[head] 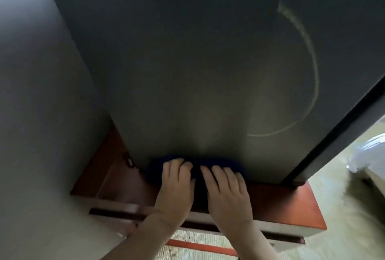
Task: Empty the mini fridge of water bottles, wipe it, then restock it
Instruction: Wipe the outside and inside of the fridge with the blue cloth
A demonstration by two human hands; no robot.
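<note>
Mini fridge (187, 61): dark grey outer panel fills most of the view, rising straight up from the fingertips of both hands. No brand, label or writing readable on it; only a pale curved streak (308, 76) up and to the right of the right hand, a smear or a reflection, cannot tell which. Fridge foot stands on a reddish-brown wooden stand (281, 203), whose top runs under both hands and out to the right of them.

Dark blue cloth (229, 166): bunched along the bottom edge of the panel, under the fingers of both hands, showing past the fingertips on either side.

Left hand (175, 186): palm down, fingers held together and bent slightly at the tips, pressing on the cloth. Whether they grip it or only press, cannot tell for sure; they look mostly straight.

Right hand (227, 193): just beside the left, nearly touching it, palm down, fingers a little spread and straight, flat on the cloth.

Pale wall (37, 113): left of the left hand. Patterned beige carpet (343, 207): below the wrists and right of the stand. A blurred white-and-clear shape (366, 155) far right of the right hand, too blurred to name. No water bottles identifiable.
</note>
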